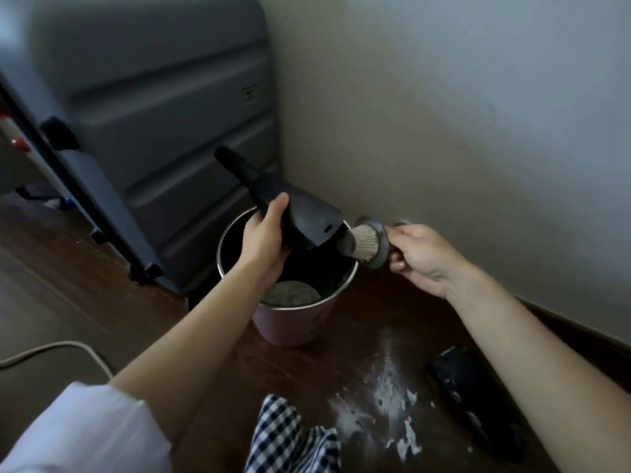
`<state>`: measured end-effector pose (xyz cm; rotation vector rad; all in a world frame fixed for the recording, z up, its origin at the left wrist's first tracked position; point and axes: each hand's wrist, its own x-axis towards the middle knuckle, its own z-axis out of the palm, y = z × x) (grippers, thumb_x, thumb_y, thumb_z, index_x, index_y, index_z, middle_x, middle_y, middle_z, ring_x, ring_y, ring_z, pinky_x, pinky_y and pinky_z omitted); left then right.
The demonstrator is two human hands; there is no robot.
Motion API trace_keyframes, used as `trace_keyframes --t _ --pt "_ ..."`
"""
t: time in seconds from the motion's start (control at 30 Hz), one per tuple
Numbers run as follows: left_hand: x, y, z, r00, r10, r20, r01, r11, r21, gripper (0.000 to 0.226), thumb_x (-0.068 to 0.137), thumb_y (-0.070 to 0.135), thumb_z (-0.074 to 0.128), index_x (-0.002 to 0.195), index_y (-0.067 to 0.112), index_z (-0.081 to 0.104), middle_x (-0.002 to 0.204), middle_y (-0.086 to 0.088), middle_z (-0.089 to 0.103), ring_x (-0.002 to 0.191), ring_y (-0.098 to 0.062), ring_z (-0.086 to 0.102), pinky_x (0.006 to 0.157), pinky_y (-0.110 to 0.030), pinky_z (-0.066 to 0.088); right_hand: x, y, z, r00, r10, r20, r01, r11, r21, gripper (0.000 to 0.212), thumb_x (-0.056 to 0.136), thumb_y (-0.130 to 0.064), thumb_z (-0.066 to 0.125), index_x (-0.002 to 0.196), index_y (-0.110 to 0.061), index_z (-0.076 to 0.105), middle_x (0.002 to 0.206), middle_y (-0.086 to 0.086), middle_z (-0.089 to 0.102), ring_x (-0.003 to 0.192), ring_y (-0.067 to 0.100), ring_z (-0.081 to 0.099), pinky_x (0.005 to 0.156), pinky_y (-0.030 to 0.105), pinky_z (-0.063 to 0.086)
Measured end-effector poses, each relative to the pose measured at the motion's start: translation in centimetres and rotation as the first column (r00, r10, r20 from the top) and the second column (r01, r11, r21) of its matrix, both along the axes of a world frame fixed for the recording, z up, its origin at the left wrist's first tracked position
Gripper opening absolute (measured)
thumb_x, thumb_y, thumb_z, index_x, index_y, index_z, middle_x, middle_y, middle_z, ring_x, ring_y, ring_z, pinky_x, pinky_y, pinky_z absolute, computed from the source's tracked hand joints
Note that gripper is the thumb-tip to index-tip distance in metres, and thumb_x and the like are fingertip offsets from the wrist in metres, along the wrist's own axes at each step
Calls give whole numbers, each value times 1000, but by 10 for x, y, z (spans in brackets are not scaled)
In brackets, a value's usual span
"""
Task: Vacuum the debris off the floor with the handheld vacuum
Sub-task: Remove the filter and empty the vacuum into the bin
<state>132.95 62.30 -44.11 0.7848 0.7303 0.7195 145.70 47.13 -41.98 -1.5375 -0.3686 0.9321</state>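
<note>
Left hand (264, 233) grips cup (293, 203) over bin (290, 322); right hand (423, 257) pinches filter (365, 242), axis aimed left at cup mouth, just apart.

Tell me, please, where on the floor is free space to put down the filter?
Bare wood lies right of the pink bin, toward the baseboard. In front it is crowded: white debris, the black part, checkered cloth.

Dim, soft, edge-warped wide-angle view
</note>
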Motion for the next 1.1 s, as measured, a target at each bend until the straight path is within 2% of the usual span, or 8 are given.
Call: trace_keyframes --t 0.1,0.2,0.33,0.4,0.5,0.77,0.93,1.1 --pt "22 -31 9 1000 -10 13 11 994 -105 31 93 29 62 113 5 62 104 -11 71 93 -26 69 74 -38 57 -1 -24 6 987 -134 86 122 984 130 30 101 -13 44 77 -8 62 63 1 46 49 4 34 39 14 29" --pt "42 -60 11 997 -55 52 65 974 -216 33 92 34 63 112 8 61 108 -12 69 92 -27 68 66 -37 57 -6 -39 3 913 -193 359 137 975 176 31 101 -16 45 80 -9 67 57 -3 47 49 6 37 49 25 32" --pt "62 -98 15 974 -188 130 218 936 -278 51 91 44 57 129 11 57 122 -14 64 104 -28 65 75 -39 56 -7 -60 3 581 -267 769 165 964 210 27 98 -22 49 93 -4 69 75 -2 65 69 9 60 62 20 42" --pt "70 -113 17 946 -261 193 309 906 -289 54 94 46 50 132 8 56 125 -17 64 113 -30 61 92 -41 51 -9 -69 4 402 -294 867 205 952 228 26 94 -23 51 96 -5 70 85 4 69 78 14 63 66 17 41" --pt "83 -137 21 888 -370 272 441 853 -281 57 95 47 43 129 3 58 124 -19 64 118 -31 58 101 -39 44 -10 -84 2 276 -295 915 217 946 239 18 90 -15 56 93 -3 69 84 8 68 75 20 64 67 12 36" --pt "96 -168 4 830 -484 278 550 792 -263 51 98 41 40 105 1 69 103 -16 70 101 -29 64 95 -35 46 -7 -114 7 125 -180 976 293 946 137 15 83 -15 59 82 -5 69 73 7 64 63 24 63 57 19 36" --pt "103 -178 -7 819 -507 268 569 777 -269 47 93 37 46 100 0 74 112 -15 67 109 -28 60 109 -33 38 -4 -126 7 145 -82 986 314 949 33 12 85 -15 65 76 -7 68 72 6 63 66 26 62 54 27 43" --pt "101 -182 -17 825 -492 278 560 775 -292 48 99 36 38 103 3 73 108 -14 68 103 -27 64 101 -32 42 -5 -132 1 182 -36 983 303 953 -22 19 88 -24 60 81 -10 71 80 4 62 78 22 59 63 30 47"
